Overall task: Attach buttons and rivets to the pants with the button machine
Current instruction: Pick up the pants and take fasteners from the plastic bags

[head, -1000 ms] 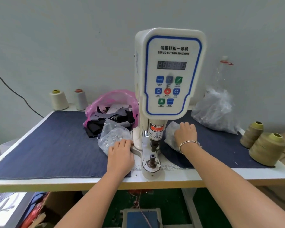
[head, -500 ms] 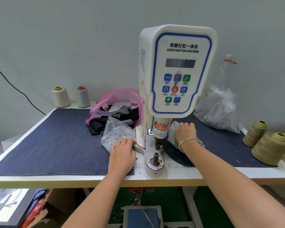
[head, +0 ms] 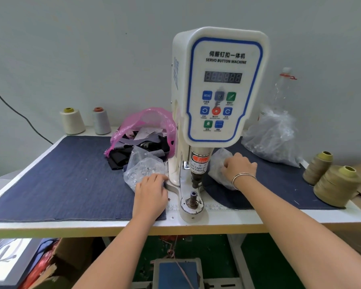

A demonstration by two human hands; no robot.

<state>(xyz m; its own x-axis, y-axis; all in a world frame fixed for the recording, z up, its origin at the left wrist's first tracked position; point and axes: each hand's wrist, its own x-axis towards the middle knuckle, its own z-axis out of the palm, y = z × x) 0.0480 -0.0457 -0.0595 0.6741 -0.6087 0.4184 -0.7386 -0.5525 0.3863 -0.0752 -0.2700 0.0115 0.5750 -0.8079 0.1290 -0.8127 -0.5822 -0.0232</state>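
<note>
Since 0.5 s ago: right hand [head: 239, 168] fingers curled deeper into clear bag [head: 217, 163] at button machine's [head: 215, 90] 3 o'clock. Left hand [head: 151, 191] fingers together, resting on bag of buttons [head: 142, 167] at 9 o'clock.

1. The button machine [head: 217, 88], white with a blue-trimmed control panel, stands upright at the table's middle.
2. A clear bag of metal buttons [head: 143, 166] lies left of its base.
3. Another clear bag [head: 217, 163] lies right.
</note>
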